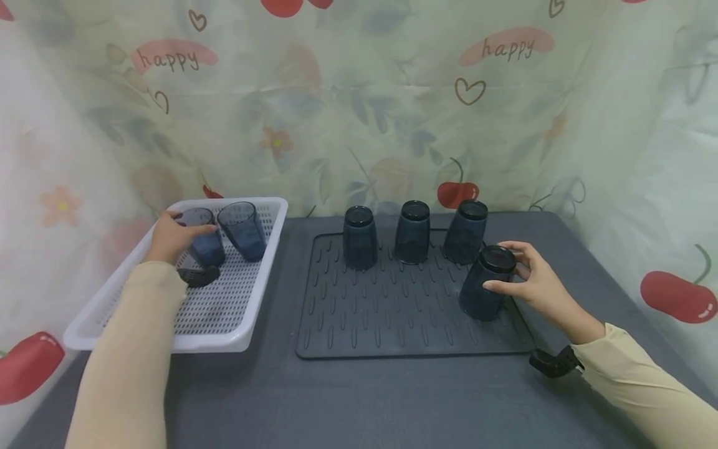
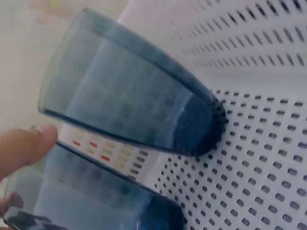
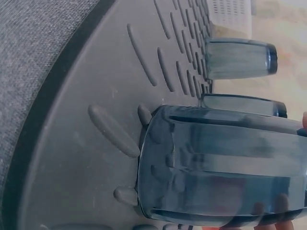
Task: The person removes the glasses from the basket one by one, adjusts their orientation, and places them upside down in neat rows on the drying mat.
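Observation:
At the white basket [image 1: 248,321], my left hand [image 1: 171,239] grips the upper part of an upright blue glass [image 1: 209,248], thumb on the near side. A second blue glass [image 1: 245,234] leans just to its right inside the basket; the left wrist view shows both glasses on the perforated bottom. My right hand [image 1: 541,288] holds an upside-down blue glass [image 1: 485,288] near its base, thumb in front and fingers behind. Its rim meets the right side of the grey ridged mat [image 3: 72,143].
Along the mat's back edge stand three more upside-down glasses: a left one [image 1: 360,240], a middle one [image 1: 413,234] and a right one [image 1: 465,234], close behind the held glass. A dark grey tabletop [image 1: 359,399] lies underneath, with a patterned curtain [image 1: 336,125] behind.

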Motion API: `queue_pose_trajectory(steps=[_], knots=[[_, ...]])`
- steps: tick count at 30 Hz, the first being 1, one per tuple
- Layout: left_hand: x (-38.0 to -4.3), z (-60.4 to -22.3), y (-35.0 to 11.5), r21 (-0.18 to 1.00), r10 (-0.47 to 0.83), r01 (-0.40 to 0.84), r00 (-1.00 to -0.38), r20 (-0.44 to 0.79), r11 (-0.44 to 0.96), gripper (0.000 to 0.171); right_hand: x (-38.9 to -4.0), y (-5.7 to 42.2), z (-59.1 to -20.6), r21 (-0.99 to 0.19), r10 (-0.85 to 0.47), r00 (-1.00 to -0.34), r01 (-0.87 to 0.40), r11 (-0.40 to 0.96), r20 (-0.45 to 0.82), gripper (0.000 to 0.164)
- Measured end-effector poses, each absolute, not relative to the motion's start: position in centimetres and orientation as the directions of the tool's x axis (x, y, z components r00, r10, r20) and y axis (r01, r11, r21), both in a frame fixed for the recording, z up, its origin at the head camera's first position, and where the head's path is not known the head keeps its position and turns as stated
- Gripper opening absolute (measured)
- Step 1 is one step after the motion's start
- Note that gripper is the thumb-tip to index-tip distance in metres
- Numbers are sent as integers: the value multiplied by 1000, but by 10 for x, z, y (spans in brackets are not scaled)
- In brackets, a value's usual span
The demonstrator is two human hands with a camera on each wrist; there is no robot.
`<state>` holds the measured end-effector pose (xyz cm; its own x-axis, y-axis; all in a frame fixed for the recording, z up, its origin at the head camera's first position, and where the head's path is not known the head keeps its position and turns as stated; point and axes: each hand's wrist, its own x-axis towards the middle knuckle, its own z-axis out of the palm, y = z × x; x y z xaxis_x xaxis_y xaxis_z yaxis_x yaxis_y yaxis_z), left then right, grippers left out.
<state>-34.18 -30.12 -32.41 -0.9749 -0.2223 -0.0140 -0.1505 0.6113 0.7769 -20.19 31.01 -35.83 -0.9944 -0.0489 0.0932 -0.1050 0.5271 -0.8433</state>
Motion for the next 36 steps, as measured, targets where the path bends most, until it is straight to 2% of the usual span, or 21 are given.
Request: queue_pose_trajectory(steps=[7,22,31,36], knots=[[-332,-314,-298,736,-216,-177,-975,-43,653,104,-202,311,-357,-853,-54,-995,-99,513,83,86],[-306,-291,-300,599,-111,-173,-984,-139,782,103,-199,311,-348,-869,-94,-993,-107,484,70,86],[-284,-267,-295,610,-113,-158,-987,-112,776,109,-201,311,-344,-861,-111,-993,-100,499,51,87],[-276,-257,-289,669,-112,-138,-990,-82,730,108,-201,312,-343,-852,-120,-992,-103,514,47,90]])
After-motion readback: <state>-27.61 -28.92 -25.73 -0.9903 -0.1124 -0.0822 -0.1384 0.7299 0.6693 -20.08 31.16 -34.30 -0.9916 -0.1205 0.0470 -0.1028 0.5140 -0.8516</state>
